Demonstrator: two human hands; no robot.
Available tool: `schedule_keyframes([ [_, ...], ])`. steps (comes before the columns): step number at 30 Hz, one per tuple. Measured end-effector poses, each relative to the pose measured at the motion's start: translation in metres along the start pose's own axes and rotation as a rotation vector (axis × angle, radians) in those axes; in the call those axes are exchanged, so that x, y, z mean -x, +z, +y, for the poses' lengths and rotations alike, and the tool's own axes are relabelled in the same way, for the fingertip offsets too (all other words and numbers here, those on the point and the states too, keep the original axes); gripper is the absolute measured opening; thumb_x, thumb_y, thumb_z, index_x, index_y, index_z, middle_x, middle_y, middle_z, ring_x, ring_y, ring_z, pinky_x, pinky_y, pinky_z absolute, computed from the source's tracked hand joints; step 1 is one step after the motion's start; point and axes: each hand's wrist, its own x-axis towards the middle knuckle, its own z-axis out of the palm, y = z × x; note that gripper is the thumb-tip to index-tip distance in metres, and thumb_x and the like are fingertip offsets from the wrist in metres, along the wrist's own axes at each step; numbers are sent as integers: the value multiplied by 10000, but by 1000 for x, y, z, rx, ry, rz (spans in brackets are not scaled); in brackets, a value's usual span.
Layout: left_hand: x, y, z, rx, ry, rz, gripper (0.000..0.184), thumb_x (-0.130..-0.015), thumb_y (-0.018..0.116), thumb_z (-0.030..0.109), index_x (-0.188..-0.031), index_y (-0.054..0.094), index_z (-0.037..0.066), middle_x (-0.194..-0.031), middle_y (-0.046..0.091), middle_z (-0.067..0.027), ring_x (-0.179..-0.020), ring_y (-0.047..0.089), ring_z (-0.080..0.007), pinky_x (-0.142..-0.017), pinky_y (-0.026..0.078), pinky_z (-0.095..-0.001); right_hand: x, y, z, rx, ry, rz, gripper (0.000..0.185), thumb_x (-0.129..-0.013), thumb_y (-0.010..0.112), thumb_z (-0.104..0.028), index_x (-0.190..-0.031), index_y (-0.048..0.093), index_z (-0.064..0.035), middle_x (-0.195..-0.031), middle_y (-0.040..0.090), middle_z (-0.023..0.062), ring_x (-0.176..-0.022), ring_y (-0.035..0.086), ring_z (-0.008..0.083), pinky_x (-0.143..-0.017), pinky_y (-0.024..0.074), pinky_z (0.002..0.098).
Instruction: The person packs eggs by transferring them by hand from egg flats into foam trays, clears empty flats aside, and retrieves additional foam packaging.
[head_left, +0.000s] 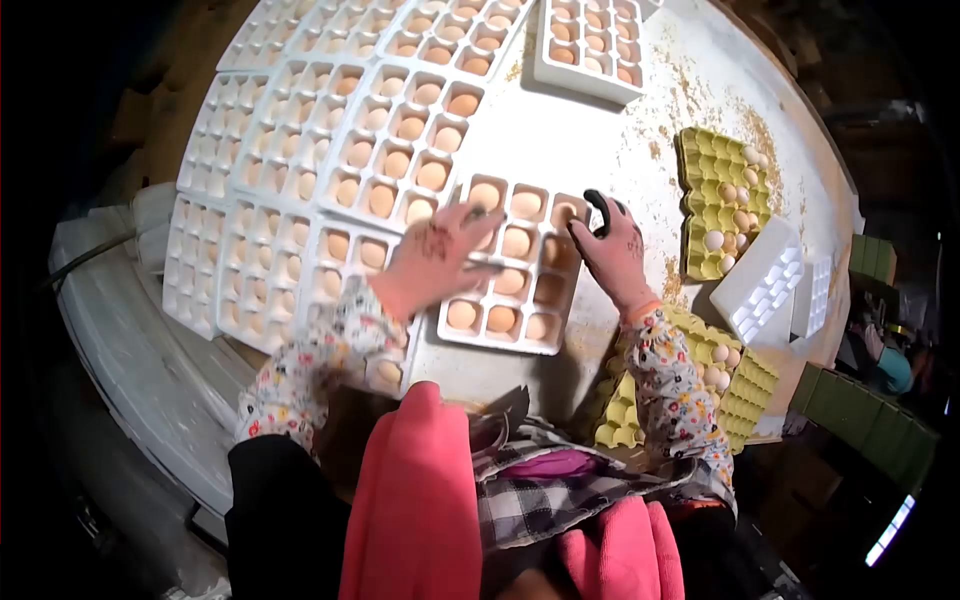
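Observation:
A white foam egg tray point(497, 342) lies in front of me, with brown eggs in its compartments. My left hand point(432, 252), in a pink glove, reaches over the tray's left side with fingers spread, partly hiding an egg there. My right hand point(616, 256), gloved in pink with dark fingertips, is at the tray's upper right edge. Its thumb and forefinger are apart, close to an egg point(565, 213) in the corner compartment; whether they touch it I cannot tell. The compartments below that egg are in shadow.
More filled white foam trays point(322, 200) stand in rows at the left. Another filled tray point(590, 82) sits at the back. To the right are yellow egg flats point(700, 190) with loose eggs, an overturned white tray point(760, 280) and another yellow flat point(745, 405) near my right sleeve.

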Motion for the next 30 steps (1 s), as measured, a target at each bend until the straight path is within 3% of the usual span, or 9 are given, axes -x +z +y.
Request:
schedule_keyframes([
  [1,19,21,5,-113,-17,-164,617,-888,505,468,-1437,350,232,-1417,422,-89,-1248,448,-229,-1023,346,-373,1,1,19,-202,60,32,510,-806,627,-273,-1260,517,-67,-1212,540,201,-1014,586,350,-888,474,413],
  [8,56,73,35,-316,-82,-544,449,-873,468,139,-1319,437,173,-1368,397,-131,-1159,477,-272,-948,418,-418,-92,-17,57,42,85,322,682,-782,639,-300,-1390,376,-141,-1348,380,269,-1128,515,404,-915,460,446],
  [14,9,55,18,-556,251,-77,396,-843,467,140,-1223,550,211,-1194,516,-100,-943,517,-230,-729,411,-319,-199,-18,77,208,91,126,783,-760,660,-459,-1415,334,-180,-1413,325,278,-1153,515,417,-876,483,447],
  [17,-29,39,13,-542,258,-175,393,-838,473,147,-1220,550,203,-1156,514,-86,-940,506,-230,-740,411,-327,-215,-24,50,212,183,182,573,-792,625,-494,-1194,586,-86,-1131,611,196,-1015,603,354,-852,488,415],
  [20,-53,29,-2,-536,329,-82,383,-832,483,160,-1207,552,200,-1125,507,-74,-927,498,-226,-708,416,-322,-213,-52,28,211,3,136,512,-804,607,-510,-1116,629,-105,-1044,630,150,-945,624,338,-811,499,414],
  [24,-69,23,-5,-476,254,-233,360,-837,489,185,-1188,554,230,-1116,510,-56,-891,500,-212,-665,423,-320,-311,-73,68,-11,-173,671,436,-843,616,-395,-1042,609,-7,-950,639,173,-880,623,323,-778,492,393],
  [25,-67,30,-10,-471,244,-235,360,-837,489,185,-1188,554,230,-1116,510,-56,-891,500,-212,-665,423,-320,-343,-86,85,-335,69,472,430,-852,598,-365,-1022,601,30,-817,635,152,-675,609,265,-629,490,374],
  [26,-65,38,-16,-414,255,-167,368,-834,493,202,-1194,553,246,-1136,515,-57,-861,504,-209,-645,425,-327,-366,-91,83,-651,196,442,288,-881,616,-337,-773,530,-84,-623,475,15,-462,441,126,-425,354,300],
  [30,-42,118,-24,-153,163,-54,366,-845,476,252,-1204,548,253,-1203,516,-65,-884,518,-212,-725,417,-384,-460,-98,103,-529,316,521,333,-862,622,-369,-809,544,-49,-632,469,25,-466,398,130,-419,323,309],
])
